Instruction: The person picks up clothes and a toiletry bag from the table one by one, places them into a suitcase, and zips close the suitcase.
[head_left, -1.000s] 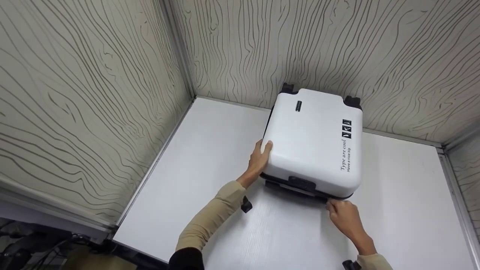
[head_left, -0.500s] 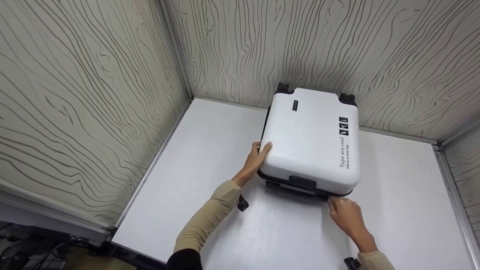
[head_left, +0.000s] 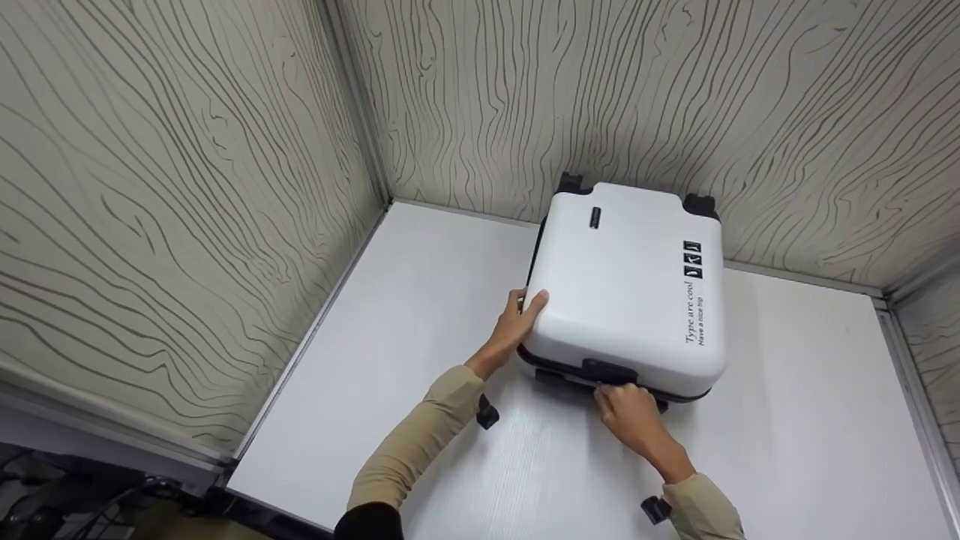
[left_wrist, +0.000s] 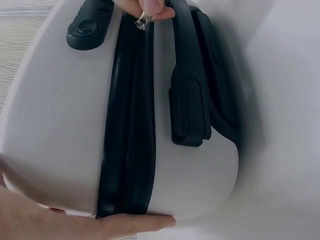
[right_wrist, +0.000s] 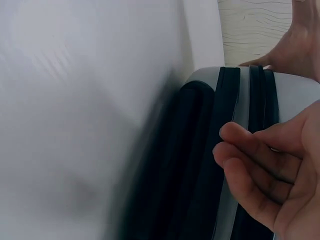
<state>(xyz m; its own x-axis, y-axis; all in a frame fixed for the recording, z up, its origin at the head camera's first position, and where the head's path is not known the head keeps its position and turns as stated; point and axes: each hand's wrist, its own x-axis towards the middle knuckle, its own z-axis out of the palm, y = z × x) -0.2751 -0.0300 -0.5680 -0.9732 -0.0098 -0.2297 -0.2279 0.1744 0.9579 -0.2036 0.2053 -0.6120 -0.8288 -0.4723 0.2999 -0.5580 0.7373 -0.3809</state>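
Note:
A white hard-shell suitcase (head_left: 622,277) lies flat, its wheels toward the back wall. My left hand (head_left: 511,330) rests against its near left corner, thumb on the upper shell and straight fingers along the side. At the near edge, my right hand (head_left: 636,417) pinches a metal zipper pull (left_wrist: 143,21) between thumb and curled fingers. Below the pull in the left wrist view, the black zipper (left_wrist: 131,120) runs along the seam with its teeth meshed. The black carry handle (left_wrist: 189,100) lies on one side of the zipper, the black lock (left_wrist: 89,27) on the other.
The suitcase lies on a white tabletop (head_left: 442,277). Wood-grain patterned panels (head_left: 480,97) rise behind and at the sides. Dark wheels (head_left: 702,205) are close to the back panel. Cables and dark equipment (head_left: 67,495) show beyond the table at lower left.
My right hand has moved left along the suitcase's near edge, from near the right corner to beside the lock, with the zipper pull. My left hand stays at the left corner.

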